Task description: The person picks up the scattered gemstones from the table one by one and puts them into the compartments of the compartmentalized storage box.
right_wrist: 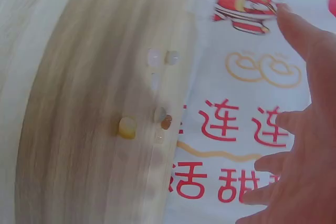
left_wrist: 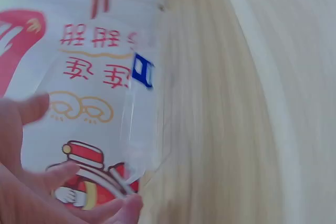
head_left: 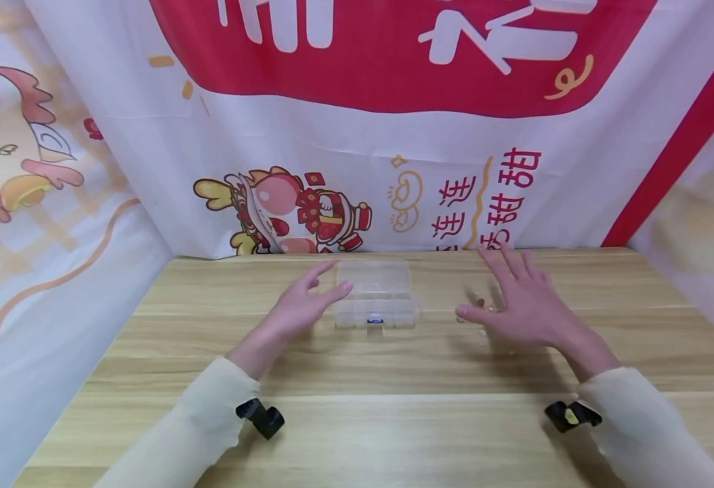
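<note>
A clear plastic box [head_left: 375, 312] with a blue clasp [head_left: 374, 319] stands on the wooden table toward the back. My left hand [head_left: 301, 305] is at the box's left side, its thumb overlapping the box edge in the head view. The fingers are relaxed and spread, holding nothing. My right hand [head_left: 524, 305] hovers with fingers spread over several small bead-like pieces [head_left: 481, 302], partly hiding them. In the right wrist view these lie scattered on the wood: a yellowish one [right_wrist: 127, 127], a brown one [right_wrist: 166, 122] and pale translucent ones [right_wrist: 154, 57].
A printed white and red cloth [head_left: 357, 135] hangs right behind the table's back edge. More printed cloth [head_left: 46, 224] bounds the left side. Bare wood [head_left: 393, 434] lies in front of the box, between the two sleeved forearms, each with a black wrist device.
</note>
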